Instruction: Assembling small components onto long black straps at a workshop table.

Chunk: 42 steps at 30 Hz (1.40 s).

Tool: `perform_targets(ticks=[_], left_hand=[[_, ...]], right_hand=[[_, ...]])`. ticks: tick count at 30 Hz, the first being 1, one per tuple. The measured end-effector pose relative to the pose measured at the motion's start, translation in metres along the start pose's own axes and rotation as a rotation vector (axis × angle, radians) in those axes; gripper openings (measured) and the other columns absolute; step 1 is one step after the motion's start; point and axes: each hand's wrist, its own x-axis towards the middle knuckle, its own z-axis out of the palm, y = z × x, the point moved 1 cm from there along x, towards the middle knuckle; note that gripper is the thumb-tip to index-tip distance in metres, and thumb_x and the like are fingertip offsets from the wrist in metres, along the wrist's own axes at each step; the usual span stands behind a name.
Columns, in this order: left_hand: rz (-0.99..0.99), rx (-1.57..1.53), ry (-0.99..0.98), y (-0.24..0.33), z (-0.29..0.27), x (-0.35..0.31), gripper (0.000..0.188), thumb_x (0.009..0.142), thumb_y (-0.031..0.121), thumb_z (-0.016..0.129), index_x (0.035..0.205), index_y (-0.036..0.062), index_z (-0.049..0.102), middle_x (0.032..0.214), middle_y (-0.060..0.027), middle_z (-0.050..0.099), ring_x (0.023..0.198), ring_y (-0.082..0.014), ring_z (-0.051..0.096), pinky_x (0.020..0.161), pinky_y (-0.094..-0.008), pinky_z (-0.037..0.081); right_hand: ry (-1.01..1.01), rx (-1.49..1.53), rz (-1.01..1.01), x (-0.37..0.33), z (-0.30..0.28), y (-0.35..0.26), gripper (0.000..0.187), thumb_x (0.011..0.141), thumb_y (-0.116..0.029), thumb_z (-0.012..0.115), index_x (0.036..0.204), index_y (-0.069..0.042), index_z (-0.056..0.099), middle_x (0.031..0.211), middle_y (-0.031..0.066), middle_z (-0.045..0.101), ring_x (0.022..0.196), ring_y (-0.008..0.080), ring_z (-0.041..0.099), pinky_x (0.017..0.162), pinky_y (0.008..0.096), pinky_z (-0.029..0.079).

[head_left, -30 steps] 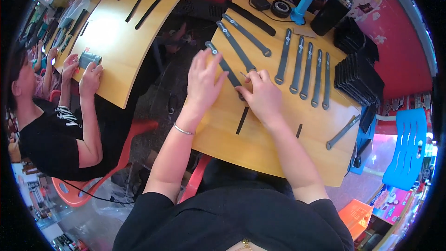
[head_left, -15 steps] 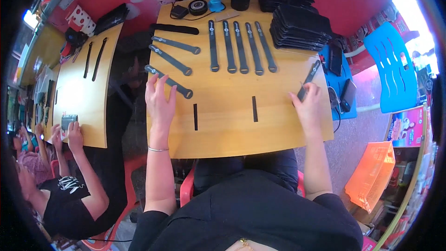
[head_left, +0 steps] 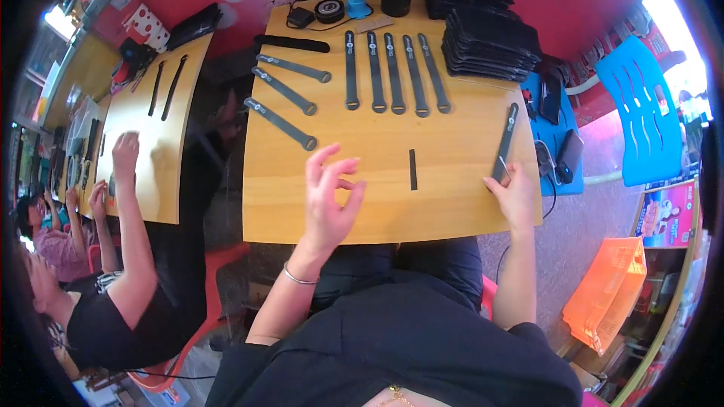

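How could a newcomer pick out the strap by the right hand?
Go to the right edge of the wooden table, nearest the blue chair. There, the right hand touches the grey strap. Unlike the other grey straps, its top leans right.

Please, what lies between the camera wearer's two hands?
In the head view, a short black strip lies on the tabletop between the left hand and right hand.

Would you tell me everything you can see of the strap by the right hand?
The dark grey strap is long, narrow, flat, apparently fabric, with a rounded far end bearing a pale mark. It slants along the right side of the table, far end rightward. The right hand, apparently touching, partly hides its near end; whether that end is lifted is unclear.
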Motion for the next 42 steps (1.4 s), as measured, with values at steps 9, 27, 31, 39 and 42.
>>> perform_targets(ticks=[9,27,31,39,42], left_hand=[[-0.152,-0.420,-0.445,0.021,0.018,-0.018,0.026,0.084,0.005,0.060,0.110,0.0022,0.058,0.107,-0.0068,0.051,0.083,-0.0085,0.056,0.065,-0.0225,0.047],[-0.339,-1.099,-0.069,0.030,-0.024,-0.023,0.024,0.081,0.013,0.068,0.099,0.0021,0.058,0.112,-0.0133,0.057,0.092,-0.0137,0.058,0.069,-0.0239,0.047],[-0.179,-1.032,-0.026,0.037,-0.023,-0.019,0.021,0.084,0.006,0.064,0.104,0.0016,0.059,0.100,-0.0078,0.062,0.090,-0.0112,0.058,0.076,-0.0234,0.047],[-0.256,-1.150,0.026,0.023,-0.029,-0.019,0.025,0.088,0.009,0.059,0.111,0.0011,0.058,0.103,-0.0092,0.063,0.091,-0.0151,0.062,0.077,-0.0245,0.050],[-0.328,-1.351,0.112,0.021,-0.033,-0.018,0.028,0.090,0.016,0.059,0.114,0.0017,0.056,0.102,-0.0103,0.063,0.091,-0.0180,0.063,0.073,-0.0239,0.052]], right_hand=[[-0.049,0.371,-0.068,-0.037,-0.035,-0.033,0.019,0.077,-0.015,0.071,0.084,-0.002,0.058,0.067,-0.0003,0.056,0.062,0.0078,0.050,0.056,0.0266,0.040],[-0.817,1.018,-0.350,-0.083,0.000,-0.172,0.017,0.085,-0.013,0.064,0.094,0.000,0.059,0.078,-0.0009,0.058,0.072,0.0063,0.051,0.064,0.0203,0.040],[-0.847,1.032,-0.262,-0.084,0.003,-0.174,0.014,0.086,-0.013,0.061,0.093,-0.001,0.060,0.078,-0.0017,0.056,0.067,0.0054,0.048,0.060,0.0199,0.038],[-0.715,1.022,-0.369,-0.085,0.005,-0.184,0.019,0.092,-0.011,0.049,0.107,-0.002,0.056,0.068,-0.0004,0.053,0.062,0.0058,0.045,0.056,0.0216,0.035],[-0.519,0.928,-0.469,-0.092,0.001,-0.194,0.024,0.093,-0.010,0.045,0.114,-0.002,0.054,0.066,0.0024,0.054,0.063,0.0070,0.048,0.061,0.0228,0.039]])
